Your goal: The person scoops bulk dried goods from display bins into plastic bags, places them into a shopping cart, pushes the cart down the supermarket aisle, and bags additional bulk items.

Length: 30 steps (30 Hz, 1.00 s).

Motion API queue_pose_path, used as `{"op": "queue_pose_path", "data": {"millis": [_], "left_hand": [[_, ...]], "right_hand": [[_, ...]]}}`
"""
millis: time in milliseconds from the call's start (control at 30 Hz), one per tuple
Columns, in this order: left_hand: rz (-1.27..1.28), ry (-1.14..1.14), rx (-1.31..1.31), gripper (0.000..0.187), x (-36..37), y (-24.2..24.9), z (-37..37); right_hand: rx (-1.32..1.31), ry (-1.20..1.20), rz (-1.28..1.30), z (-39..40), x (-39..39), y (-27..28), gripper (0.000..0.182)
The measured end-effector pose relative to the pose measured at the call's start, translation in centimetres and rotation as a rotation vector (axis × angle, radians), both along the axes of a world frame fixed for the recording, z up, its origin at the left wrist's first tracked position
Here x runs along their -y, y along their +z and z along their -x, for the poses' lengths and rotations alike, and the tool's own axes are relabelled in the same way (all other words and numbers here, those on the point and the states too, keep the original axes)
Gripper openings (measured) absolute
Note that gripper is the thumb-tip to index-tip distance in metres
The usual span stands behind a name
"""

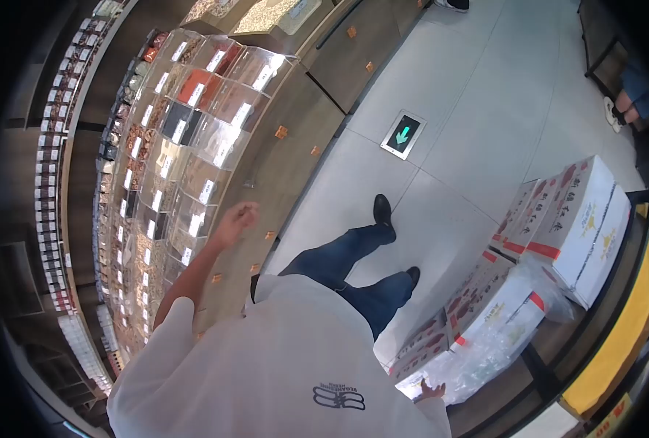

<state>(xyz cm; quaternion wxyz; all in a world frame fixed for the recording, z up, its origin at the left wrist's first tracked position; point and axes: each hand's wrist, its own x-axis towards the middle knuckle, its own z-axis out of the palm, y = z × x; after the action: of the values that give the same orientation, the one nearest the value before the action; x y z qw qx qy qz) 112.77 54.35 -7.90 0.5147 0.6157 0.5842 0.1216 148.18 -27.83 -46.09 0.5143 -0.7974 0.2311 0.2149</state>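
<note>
My left hand (235, 222) is held out beside the counter of clear food bins, its fingers curled in and nothing showing in them. The nearest bins (198, 223) hold dry goods and carry white price labels. Low on the other side, my right hand (432, 392) has its fingers spread. It overlaps the lower end of a white carton (496, 310) wrapped in clear plastic (478, 369).
Grey tiles (470, 95) run along the wooden counter front (288, 139), with a green arrow sign (403, 136) set in them. White and red cartons (584, 226) are stacked by a dark rack (551, 372) with a yellow panel (616, 321). Another person's leg (626, 109) shows at the far right.
</note>
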Motion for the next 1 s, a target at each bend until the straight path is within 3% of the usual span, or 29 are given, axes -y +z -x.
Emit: {"op": "queue_pose_path", "data": {"millis": [33,100,233,300,333,367,467,500,533,600,667,767,867,933,1000], "left_hand": [[0.0,0.024,-0.042,0.031,-0.9,1.5,-0.4],[0.015,0.079,-0.105,0.032,-1.0,2.6,-1.2],[-0.046,-0.283,-0.264,0.032,3.4,-7.1,8.8],[0.126,-0.535,-0.534,0.037,8.5,-5.4,5.5],[0.205,-0.571,-0.527,0.039,10.8,-5.8,5.3],[0.286,-0.601,-0.519,0.041,12.8,-6.4,5.4],[0.339,-0.388,-0.587,0.042,17.7,-6.5,5.8],[0.325,-0.344,-0.578,0.041,19.0,-6.0,6.6],[0.311,-0.306,-0.571,0.041,20.0,-5.5,7.2],[0.325,-0.252,-0.576,0.039,22.1,-4.6,9.0],[0.353,-0.223,-0.575,0.038,22.7,-4.7,10.4],[0.432,-0.125,-0.601,0.036,23.1,-5.0,9.9],[0.423,-0.138,-0.396,0.034,23.0,-7.4,9.1],[0.425,-0.155,-0.306,0.033,22.2,-8.5,6.3],[0.395,-0.194,-0.27,0.031,20.7,-9.5,3.4]], "right_hand": [[-0.39,-0.586,-0.247,-4.3,-1.6,-0.1,0.101],[-0.583,-0.885,-0.416,-6.5,-5.6,4.2,0.094],[-0.454,-0.882,-0.503,-7.0,-2.9,2.1,0.08],[-0.461,-0.904,-0.457,-7.7,-0.7,1.5,0.08],[-0.419,-0.913,-0.303,-7.0,1.7,-0.8,0.079],[-0.341,-0.534,-0.097,-8.2,1.9,-1.5,0.068],[-0.081,0.612,0.494,-7.9,0.6,2.0,0.038],[-0.066,0.688,0.556,-8.4,0.6,2.4,0.037],[-0.119,0.613,0.531,-8.8,0.3,2.6,0.035],[-0.297,0.103,0.328,-10.1,0.1,3.2,0.032],[-0.299,-0.144,0.341,-11.4,-0.3,5.1,0.029],[-0.175,-0.357,0.582,-13.5,-1.5,10.5,0.025],[0.121,-0.619,0.868,-16.1,-6.1,17.3,0.023],[0.381,-0.561,0.939,-17.4,-11.4,21.2,0.022],[0.644,-0.106,0.855,-18.4,-18.9,25.9,0.021]]}}
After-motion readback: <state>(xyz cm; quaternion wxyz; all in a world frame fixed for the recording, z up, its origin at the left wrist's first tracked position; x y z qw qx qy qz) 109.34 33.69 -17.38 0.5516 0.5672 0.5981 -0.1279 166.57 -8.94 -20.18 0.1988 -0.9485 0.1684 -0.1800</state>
